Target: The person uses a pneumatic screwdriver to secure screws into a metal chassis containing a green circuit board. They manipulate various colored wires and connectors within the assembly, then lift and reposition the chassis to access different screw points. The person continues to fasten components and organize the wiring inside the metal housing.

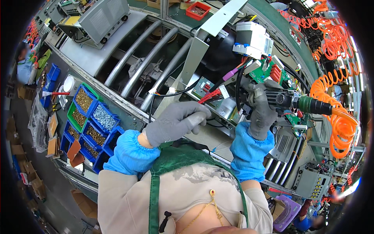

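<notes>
My right hand (pixel 263 113), in a grey glove, is wrapped round a dark air screwdriver (pixel 284 99). An orange coiled air hose (pixel 339 128) runs from the tool's green rear end. My left hand (pixel 177 121), gloved too, has its fingers curled and pressed together; whatever they hold, if anything, is hidden. Just beyond it is a bundle of red wires (pixel 210 96). Both hands are over an opened electrical unit with a green circuit board (pixel 261 72), a white block-shaped component (pixel 253 38) and a bent metal bracket (pixel 193 58). The screwdriver's tip is hidden by my right hand.
Blue and green bins of screws (pixel 104 117) stand at the left. Steel conveyor rollers (pixel 150 62) lie beyond my left hand, with a grey-cased unit (pixel 103 23) farther up the line. A red tray (pixel 198 11) sits at the back. More orange hoses (pixel 335 43) hang at right.
</notes>
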Motion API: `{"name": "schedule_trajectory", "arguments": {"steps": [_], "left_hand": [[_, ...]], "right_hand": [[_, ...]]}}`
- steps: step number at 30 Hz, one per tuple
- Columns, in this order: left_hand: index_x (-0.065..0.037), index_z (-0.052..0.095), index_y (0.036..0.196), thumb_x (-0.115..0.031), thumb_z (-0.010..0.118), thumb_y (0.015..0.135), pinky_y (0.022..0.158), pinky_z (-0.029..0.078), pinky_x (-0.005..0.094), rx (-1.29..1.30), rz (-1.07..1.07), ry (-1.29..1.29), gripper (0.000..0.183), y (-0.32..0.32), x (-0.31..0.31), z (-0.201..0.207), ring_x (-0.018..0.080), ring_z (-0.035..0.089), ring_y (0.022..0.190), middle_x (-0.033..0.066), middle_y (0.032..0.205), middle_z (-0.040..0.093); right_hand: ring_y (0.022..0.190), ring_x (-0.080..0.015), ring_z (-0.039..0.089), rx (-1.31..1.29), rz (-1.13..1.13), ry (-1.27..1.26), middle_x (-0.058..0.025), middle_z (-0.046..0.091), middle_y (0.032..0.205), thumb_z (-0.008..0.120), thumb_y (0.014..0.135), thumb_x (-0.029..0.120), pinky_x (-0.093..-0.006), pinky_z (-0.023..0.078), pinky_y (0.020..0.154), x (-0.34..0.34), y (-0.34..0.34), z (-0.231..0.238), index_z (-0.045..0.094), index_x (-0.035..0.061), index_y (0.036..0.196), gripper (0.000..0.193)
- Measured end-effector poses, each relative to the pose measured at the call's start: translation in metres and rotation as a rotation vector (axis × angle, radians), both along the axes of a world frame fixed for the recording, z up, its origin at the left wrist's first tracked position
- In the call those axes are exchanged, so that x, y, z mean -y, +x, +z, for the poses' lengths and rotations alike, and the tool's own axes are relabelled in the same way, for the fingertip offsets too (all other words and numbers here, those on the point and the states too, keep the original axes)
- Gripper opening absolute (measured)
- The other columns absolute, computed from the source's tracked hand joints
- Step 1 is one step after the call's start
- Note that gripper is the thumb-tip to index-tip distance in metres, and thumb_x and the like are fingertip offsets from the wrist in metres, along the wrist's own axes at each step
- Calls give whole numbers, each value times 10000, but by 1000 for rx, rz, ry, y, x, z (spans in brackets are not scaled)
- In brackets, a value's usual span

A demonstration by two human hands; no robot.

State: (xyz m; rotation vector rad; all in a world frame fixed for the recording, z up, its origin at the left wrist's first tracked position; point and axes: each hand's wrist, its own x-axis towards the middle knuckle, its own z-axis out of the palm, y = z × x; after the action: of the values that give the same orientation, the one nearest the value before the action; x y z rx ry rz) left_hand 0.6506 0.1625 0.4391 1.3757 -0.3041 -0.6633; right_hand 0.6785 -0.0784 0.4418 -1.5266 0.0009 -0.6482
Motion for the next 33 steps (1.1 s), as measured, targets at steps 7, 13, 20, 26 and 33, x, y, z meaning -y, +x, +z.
{"name": "schedule_trajectory", "arguments": {"steps": [7,13,20,26,33], "left_hand": [[11,568,1102,-186,481,929,612,469,221,-29,-78,29,276,-15,10,-32,79,579,690,50,870,597],[10,557,1128,-201,483,932,616,470,219,-108,-165,83,297,-21,19,-46,78,580,705,50,889,604],[6,524,1211,-259,453,951,648,478,227,-176,-192,36,378,-24,35,-62,84,585,738,61,956,607],[-34,411,1341,-355,459,953,676,470,214,-552,-91,-442,506,-43,42,-66,96,583,763,113,1061,600],[23,489,1257,-239,514,931,619,455,191,-523,53,-385,419,-64,18,-98,71,558,710,78,971,640]], "right_hand": [[651,-156,612,60,-32,-37,-126,631,817,579,783,-8,-265,504,569,-3,-4,5,470,-18,1208,439],[580,-176,564,207,-49,63,-131,599,766,594,762,16,-295,513,562,8,-16,10,465,-5,1202,459],[573,-183,498,117,194,230,-82,497,678,583,747,154,-315,459,598,44,-57,53,468,15,1037,341],[611,-104,425,305,496,452,15,433,649,648,682,117,-253,404,593,17,-77,70,517,99,1047,388],[557,-107,409,127,646,464,32,442,673,644,716,123,-314,359,619,-22,-63,15,435,111,1186,515]]}}
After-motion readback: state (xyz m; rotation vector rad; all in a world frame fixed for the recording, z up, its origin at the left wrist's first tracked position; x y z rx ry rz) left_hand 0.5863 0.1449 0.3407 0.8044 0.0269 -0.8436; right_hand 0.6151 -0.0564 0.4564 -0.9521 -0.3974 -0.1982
